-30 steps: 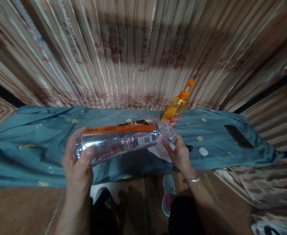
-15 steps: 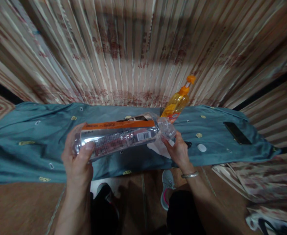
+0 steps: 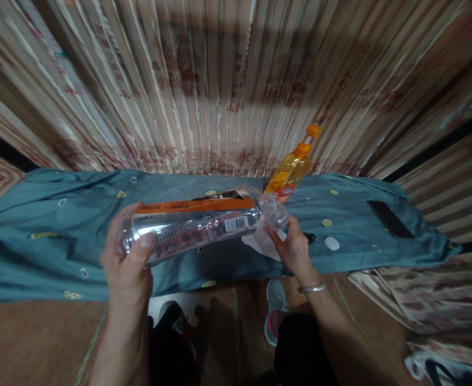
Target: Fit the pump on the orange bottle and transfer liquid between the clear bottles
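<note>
We hold the clear bottle (image 3: 196, 228) on its side above the middle of the teal cloth (image 3: 79, 214), nearer the near edge than the far one, its base toward the left end and its neck toward the right. Our left hand (image 3: 127, 249) wraps the base, thumb across the front and fingers behind; our right hand (image 3: 295, 247) has its fingers drawn in narrow on the clear neck end.

The bottle is long and see-through, glossy, with bright glints by the left thumb. An orange band runs along its upper side, with small dark print at the base end and larger dark marks toward the shoulder. Below the band we see a silvery stretch, rows of fine print over a reddish patch, and a white barcode near the shoulder. The neck end is clear and rounded; its exact shape is hard to make out, and we cannot tell whether anything is inside.

White paper (image 3: 262, 245) lies under the neck, toward the near edge. The orange pump bottle (image 3: 290, 174) is by the far edge, right of the middle. Right of our right hand are a small black thing (image 3: 310, 237), partly hidden, and a white disc (image 3: 332, 243). The phone (image 3: 391, 219) lies toward the right end.
</note>
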Demonstrator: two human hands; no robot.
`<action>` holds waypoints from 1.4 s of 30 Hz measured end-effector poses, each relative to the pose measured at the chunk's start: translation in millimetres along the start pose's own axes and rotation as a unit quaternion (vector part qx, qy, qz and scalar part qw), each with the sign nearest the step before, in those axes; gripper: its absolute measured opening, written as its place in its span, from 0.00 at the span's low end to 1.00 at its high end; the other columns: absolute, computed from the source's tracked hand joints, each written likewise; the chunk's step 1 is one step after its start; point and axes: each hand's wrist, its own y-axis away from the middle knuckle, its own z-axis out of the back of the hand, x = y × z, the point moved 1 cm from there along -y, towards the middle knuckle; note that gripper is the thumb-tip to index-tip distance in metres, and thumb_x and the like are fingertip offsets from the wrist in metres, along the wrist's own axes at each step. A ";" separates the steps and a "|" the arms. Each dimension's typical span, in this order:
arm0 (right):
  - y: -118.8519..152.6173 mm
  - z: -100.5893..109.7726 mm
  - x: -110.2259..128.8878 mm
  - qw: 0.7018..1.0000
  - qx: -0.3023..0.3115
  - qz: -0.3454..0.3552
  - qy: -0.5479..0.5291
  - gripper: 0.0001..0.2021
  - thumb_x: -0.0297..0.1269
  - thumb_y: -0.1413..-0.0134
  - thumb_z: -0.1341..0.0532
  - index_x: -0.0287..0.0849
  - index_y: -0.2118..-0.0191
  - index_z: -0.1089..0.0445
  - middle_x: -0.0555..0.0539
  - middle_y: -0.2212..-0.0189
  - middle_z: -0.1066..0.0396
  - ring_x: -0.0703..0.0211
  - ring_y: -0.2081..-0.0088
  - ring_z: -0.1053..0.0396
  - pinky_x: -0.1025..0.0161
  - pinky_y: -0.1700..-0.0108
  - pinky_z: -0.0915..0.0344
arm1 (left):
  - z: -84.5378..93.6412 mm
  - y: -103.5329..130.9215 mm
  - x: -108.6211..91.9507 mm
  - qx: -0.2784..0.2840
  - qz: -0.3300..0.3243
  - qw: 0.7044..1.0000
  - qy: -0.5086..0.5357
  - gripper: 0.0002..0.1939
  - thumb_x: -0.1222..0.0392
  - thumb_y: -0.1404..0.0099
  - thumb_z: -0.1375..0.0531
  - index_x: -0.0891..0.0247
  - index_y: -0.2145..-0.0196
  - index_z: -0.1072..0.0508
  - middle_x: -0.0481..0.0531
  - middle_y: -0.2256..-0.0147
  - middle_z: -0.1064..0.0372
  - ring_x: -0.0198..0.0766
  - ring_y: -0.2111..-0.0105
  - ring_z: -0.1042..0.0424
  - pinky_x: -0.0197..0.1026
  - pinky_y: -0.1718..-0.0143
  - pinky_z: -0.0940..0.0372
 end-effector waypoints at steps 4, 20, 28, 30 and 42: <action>-0.1 -0.4 -1.5 1.000 0.006 0.001 0.002 0.32 0.62 0.39 0.43 0.38 0.43 0.35 0.33 0.54 0.22 0.41 0.53 0.23 0.48 0.54 0.27 | -0.6 0.1 -0.6 -0.004 -0.004 1.000 0.016 0.27 0.48 0.54 0.28 0.55 0.55 0.18 0.47 0.59 0.24 0.43 0.60 0.28 0.45 0.54 0.35; 0.2 0.0 -0.2 1.000 0.001 0.006 -0.002 0.33 0.63 0.38 0.45 0.37 0.43 0.35 0.32 0.54 0.22 0.41 0.53 0.23 0.49 0.54 0.27 | -3.6 -0.6 -3.2 -0.013 0.013 0.999 0.040 0.25 0.52 0.57 0.27 0.53 0.57 0.17 0.45 0.62 0.23 0.41 0.63 0.29 0.43 0.58 0.38; 0.2 -0.8 -1.7 1.000 0.002 0.001 0.002 0.33 0.64 0.38 0.45 0.38 0.43 0.35 0.33 0.55 0.22 0.41 0.54 0.23 0.49 0.55 0.27 | -3.7 0.4 -5.0 -0.019 0.022 0.999 0.034 0.26 0.52 0.57 0.28 0.54 0.57 0.17 0.47 0.62 0.23 0.42 0.62 0.29 0.44 0.57 0.37; 0.2 -0.8 -1.5 1.000 0.001 0.001 0.004 0.33 0.64 0.38 0.45 0.38 0.43 0.35 0.33 0.55 0.22 0.42 0.54 0.23 0.49 0.55 0.27 | -3.6 0.7 -5.3 -0.019 0.026 0.999 0.031 0.26 0.51 0.57 0.28 0.54 0.57 0.18 0.47 0.62 0.24 0.43 0.62 0.29 0.45 0.57 0.37; -0.3 -0.1 -0.7 1.000 0.005 0.000 0.000 0.31 0.61 0.38 0.43 0.39 0.44 0.35 0.34 0.56 0.22 0.41 0.54 0.23 0.48 0.55 0.27 | -1.0 0.3 -1.0 -0.008 0.017 1.000 0.011 0.26 0.49 0.55 0.29 0.54 0.56 0.19 0.48 0.60 0.25 0.44 0.61 0.28 0.48 0.55 0.34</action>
